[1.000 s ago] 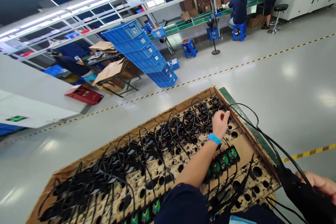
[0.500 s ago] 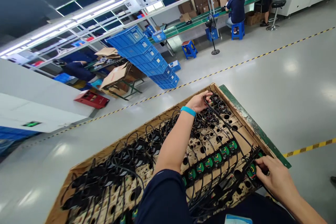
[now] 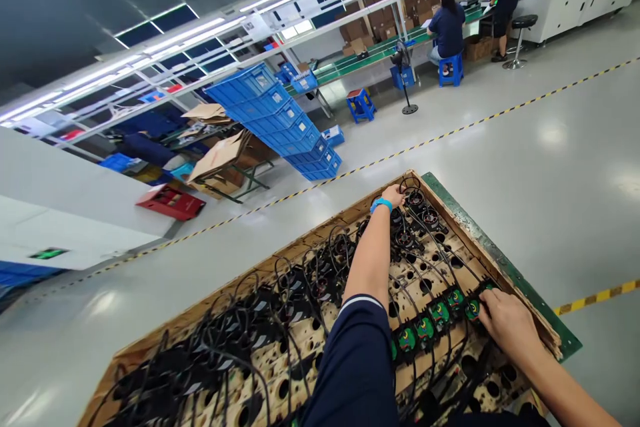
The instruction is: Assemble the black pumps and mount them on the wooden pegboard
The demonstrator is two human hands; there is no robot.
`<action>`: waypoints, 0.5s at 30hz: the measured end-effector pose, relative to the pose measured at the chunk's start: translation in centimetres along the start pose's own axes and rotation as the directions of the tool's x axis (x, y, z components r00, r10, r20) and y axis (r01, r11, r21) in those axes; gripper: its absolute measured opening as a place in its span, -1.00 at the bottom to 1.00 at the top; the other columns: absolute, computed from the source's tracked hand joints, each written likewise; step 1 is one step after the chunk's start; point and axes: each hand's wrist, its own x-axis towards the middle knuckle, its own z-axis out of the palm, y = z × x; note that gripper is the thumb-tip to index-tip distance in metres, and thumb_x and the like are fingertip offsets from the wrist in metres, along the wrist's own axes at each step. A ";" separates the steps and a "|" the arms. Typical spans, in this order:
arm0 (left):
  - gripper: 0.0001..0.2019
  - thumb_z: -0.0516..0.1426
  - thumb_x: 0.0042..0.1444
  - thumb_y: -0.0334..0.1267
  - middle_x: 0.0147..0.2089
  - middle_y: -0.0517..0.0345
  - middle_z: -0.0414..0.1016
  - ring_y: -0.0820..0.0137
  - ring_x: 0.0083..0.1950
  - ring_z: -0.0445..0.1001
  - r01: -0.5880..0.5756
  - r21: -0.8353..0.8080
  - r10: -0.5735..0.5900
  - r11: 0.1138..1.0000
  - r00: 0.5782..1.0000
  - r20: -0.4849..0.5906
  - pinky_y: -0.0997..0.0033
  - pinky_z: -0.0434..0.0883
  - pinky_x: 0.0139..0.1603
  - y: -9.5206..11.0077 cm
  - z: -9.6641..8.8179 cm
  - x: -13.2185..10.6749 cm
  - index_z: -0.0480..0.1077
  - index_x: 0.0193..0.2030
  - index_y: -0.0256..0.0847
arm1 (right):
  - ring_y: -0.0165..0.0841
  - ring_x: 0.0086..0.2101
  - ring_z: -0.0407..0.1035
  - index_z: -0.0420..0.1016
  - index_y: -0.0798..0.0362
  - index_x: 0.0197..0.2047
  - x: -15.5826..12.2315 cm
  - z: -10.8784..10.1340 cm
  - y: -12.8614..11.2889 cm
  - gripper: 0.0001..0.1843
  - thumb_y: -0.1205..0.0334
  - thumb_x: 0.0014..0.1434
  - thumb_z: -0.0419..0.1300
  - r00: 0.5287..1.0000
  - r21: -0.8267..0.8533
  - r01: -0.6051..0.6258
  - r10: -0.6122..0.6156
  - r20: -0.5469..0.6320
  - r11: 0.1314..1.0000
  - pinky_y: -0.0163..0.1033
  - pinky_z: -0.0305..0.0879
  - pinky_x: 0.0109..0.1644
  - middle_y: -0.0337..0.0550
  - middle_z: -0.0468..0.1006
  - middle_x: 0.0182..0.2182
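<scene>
A brown perforated cardboard tray (image 3: 465,250) lies in front of me, covered with small black fans (image 3: 416,201) and tangled black cables. My left hand (image 3: 395,196), with a blue wristband, reaches to the tray's far corner; its fingers curl over a black cable (image 3: 410,181) beside the fans. My right hand (image 3: 505,320) rests at the tray's right side, fingers bent down on a green-labelled fan (image 3: 471,309) at the end of a row of such fans (image 3: 425,328).
The tray sits on a green-edged table (image 3: 505,267). Beyond it is grey floor with yellow-black tape (image 3: 450,132), stacked blue crates (image 3: 280,120), cardboard boxes (image 3: 220,150), a red crate (image 3: 170,201), blue stools, a standing fan and people at a far bench (image 3: 450,20).
My left hand moved from the fans near the far right corner up to the tray's far edge. My right hand came in from the right with cables and settled on the green-labelled fan.
</scene>
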 end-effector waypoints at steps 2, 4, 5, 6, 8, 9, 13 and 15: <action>-0.67 0.23 0.18 -0.19 0.02 0.01 0.58 0.30 0.02 0.54 -0.015 0.123 0.020 0.992 0.999 -0.041 0.27 0.44 0.10 -0.4 0.5 0.6 0.39 0.08 -0.12 | -0.26 -0.41 0.37 0.42 0.03 -0.32 0.5 0.8 -0.1 -0.84 0.35 0.30 0.08 0.999 -0.051 0.009 -0.007 0.034 0.999 -0.15 0.16 -0.24 -0.17 0.43 -0.44; -0.70 0.20 0.20 -0.17 0.09 0.01 0.56 0.19 0.15 0.47 -0.009 0.246 0.026 0.969 0.997 -0.067 0.12 0.34 0.22 -0.7 0.5 1.1 0.40 0.07 -0.03 | -0.26 -0.40 0.37 0.42 0.04 -0.32 0.7 1.3 0.1 -0.84 0.38 0.30 0.08 0.998 -0.072 0.003 0.002 0.065 0.997 -0.15 0.16 -0.24 -0.18 0.42 -0.44; -0.73 0.19 0.20 -0.16 0.11 0.01 0.55 0.13 0.19 0.44 0.001 0.302 0.022 0.953 0.997 -0.073 0.02 0.29 0.27 -0.8 0.4 1.4 0.42 0.05 -0.01 | -0.26 -0.40 0.37 0.43 0.04 -0.31 0.7 1.5 0.3 -0.84 0.38 0.30 0.08 0.997 -0.077 -0.005 0.011 0.075 0.997 -0.16 0.17 -0.24 -0.18 0.42 -0.44; -0.76 0.18 0.20 -0.14 0.11 -0.01 0.55 0.08 0.21 0.42 0.011 0.354 0.017 0.935 0.997 -0.077 -0.07 0.23 0.29 -0.9 0.3 1.6 0.44 0.01 -0.01 | -0.27 -0.39 0.37 0.44 0.05 -0.29 0.6 1.7 0.5 -0.84 0.37 0.31 0.08 0.997 -0.079 -0.014 0.021 0.080 0.997 -0.16 0.17 -0.24 -0.17 0.43 -0.43; -0.80 0.17 0.20 -0.11 0.09 -0.06 0.56 0.00 0.23 0.38 0.026 0.446 0.010 0.895 0.997 -0.079 -0.18 0.14 0.32 -1.2 0.0 2.0 0.47 -0.06 -0.05 | -0.27 -0.38 0.38 0.47 0.05 -0.25 0.4 1.9 0.9 -0.85 0.35 0.33 0.08 0.996 -0.090 -0.023 0.030 0.084 0.996 -0.17 0.17 -0.24 -0.16 0.44 -0.40; -0.80 0.16 0.20 -0.10 0.09 -0.09 0.56 -0.02 0.24 0.36 0.029 0.486 0.011 0.873 0.997 -0.079 -0.21 0.11 0.32 -1.3 0.0 2.1 0.48 -0.08 -0.07 | -0.27 -0.38 0.38 0.48 0.05 -0.23 0.3 2.0 1.1 -0.85 0.36 0.33 0.08 0.996 -0.099 -0.016 0.025 0.088 0.995 -0.16 0.18 -0.24 -0.15 0.45 -0.40; -0.67 0.12 0.22 -0.06 0.22 -0.27 0.45 -0.13 0.40 0.14 0.044 0.625 0.009 0.779 0.997 -0.081 -0.29 -0.02 0.37 -1.6 0.4 1.6 0.50 0.00 -0.20 | -0.25 -0.34 0.38 0.50 0.08 -0.15 0.4 2.2 1.1 -0.81 0.46 0.28 0.10 0.991 -0.148 0.041 -0.022 0.130 0.988 -0.15 0.20 -0.21 -0.13 0.47 -0.38; -0.63 0.07 0.25 -0.08 0.29 -0.31 0.38 -0.16 0.43 0.07 0.038 0.675 0.005 0.737 0.998 -0.062 -0.31 -0.09 0.39 -1.4 1.0 1.1 0.51 0.03 -0.26 | -0.25 -0.32 0.38 0.50 0.09 -0.09 0.8 2.1 0.7 -0.77 0.50 0.26 0.11 0.990 -0.173 0.043 -0.018 0.140 0.984 -0.13 0.20 -0.19 -0.12 0.48 -0.36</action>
